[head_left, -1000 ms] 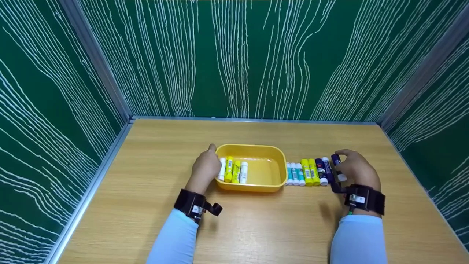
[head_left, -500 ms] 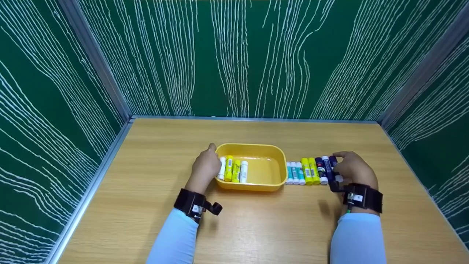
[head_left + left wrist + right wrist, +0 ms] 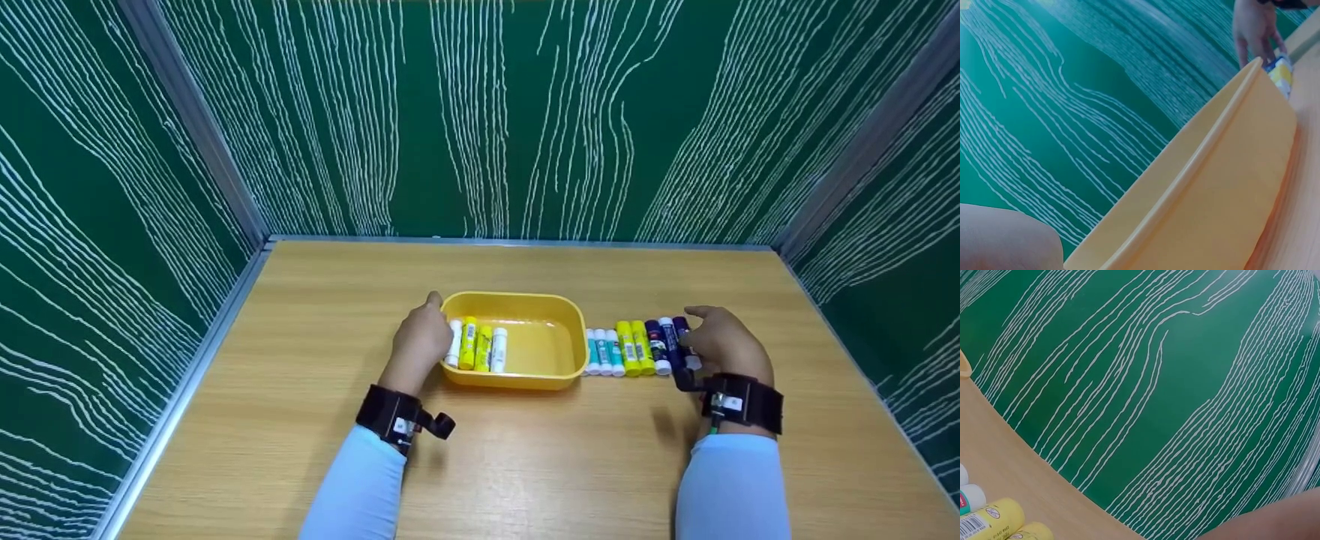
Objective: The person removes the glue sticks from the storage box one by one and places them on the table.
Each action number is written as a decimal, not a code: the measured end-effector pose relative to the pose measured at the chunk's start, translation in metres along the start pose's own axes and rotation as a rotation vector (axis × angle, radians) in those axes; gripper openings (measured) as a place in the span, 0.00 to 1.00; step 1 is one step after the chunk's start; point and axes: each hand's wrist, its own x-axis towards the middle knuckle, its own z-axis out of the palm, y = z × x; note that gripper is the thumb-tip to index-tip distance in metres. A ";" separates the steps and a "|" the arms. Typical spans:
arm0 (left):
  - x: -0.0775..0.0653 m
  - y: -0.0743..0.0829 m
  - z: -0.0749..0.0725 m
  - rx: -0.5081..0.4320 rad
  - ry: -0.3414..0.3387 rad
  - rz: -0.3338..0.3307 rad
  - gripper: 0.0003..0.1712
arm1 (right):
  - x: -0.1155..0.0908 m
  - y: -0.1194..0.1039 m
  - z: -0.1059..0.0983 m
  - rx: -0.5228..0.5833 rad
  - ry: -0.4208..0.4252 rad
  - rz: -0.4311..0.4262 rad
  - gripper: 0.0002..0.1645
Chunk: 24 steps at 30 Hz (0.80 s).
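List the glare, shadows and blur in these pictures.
Head: pale glare on the table, a glint inside the yellow tray, a shadow beside the right sleeve; left wrist: the far sticks look blurred; right wrist: glare pales the green wall at upper right.

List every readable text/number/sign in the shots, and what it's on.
No word or number is legible.
Barcode, plus a circled sign: yellow tube, right wrist view; its small print is too blurred.
Red patch with pale lettering: teal-and-white tube, same view; cut off by the frame edge, unreadable.
Labels on the purple tubes and the tubes in the tray, and white tags on the wristbands: too small.
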 end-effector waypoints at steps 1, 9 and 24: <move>0.000 0.000 0.000 0.001 0.000 0.002 0.29 | 0.000 0.000 0.000 -0.005 0.001 -0.006 0.48; 0.001 -0.004 0.000 0.009 0.014 0.037 0.30 | 0.001 0.002 -0.001 0.039 0.002 -0.016 0.46; 0.002 -0.004 0.001 0.019 0.003 0.026 0.30 | -0.004 0.001 0.002 0.103 0.035 0.007 0.45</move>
